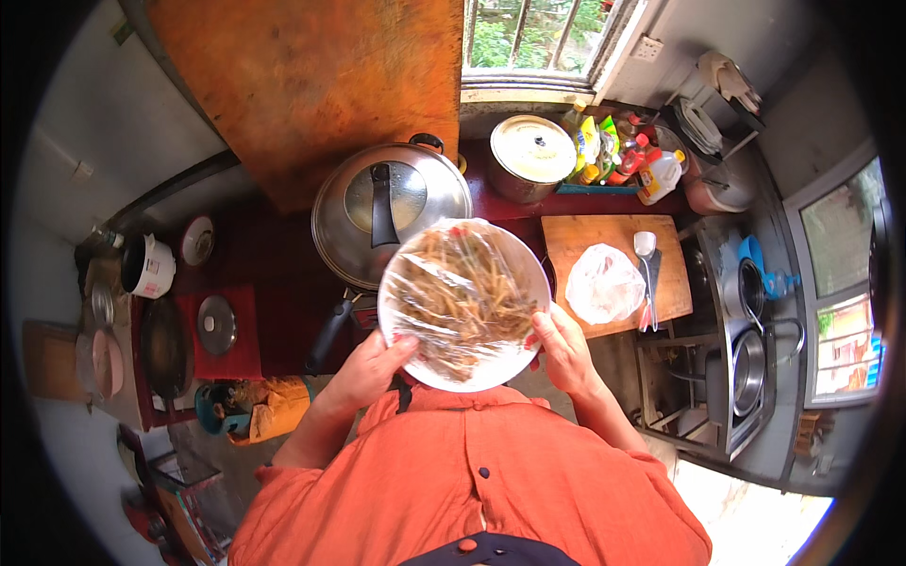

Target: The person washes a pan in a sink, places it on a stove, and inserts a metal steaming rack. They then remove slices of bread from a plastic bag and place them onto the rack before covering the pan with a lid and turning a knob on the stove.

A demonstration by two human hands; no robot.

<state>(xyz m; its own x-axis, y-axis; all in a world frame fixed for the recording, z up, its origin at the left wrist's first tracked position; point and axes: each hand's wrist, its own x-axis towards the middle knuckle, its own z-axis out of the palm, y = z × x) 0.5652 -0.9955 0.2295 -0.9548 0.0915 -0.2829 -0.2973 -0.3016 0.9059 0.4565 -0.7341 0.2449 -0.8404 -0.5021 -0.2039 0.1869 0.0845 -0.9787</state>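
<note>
Between both hands I hold a white plate of shredded food covered by clear plastic film. My left hand grips the lower left rim with the thumb on top. On the lower right rim is my right hand, its thumb also over the edge. Just beyond the plate sits a lidded wok, its domed metal lid carrying a glass window and a black upright handle. The wok's long black handle points toward me, left of the plate.
At right, a wooden cutting board bears a clear plastic bag, a white spatula and a knife. Behind stand a lidded pot and a tray of bottles. A metal sink is far right; a rice-cooker-like pot stands left.
</note>
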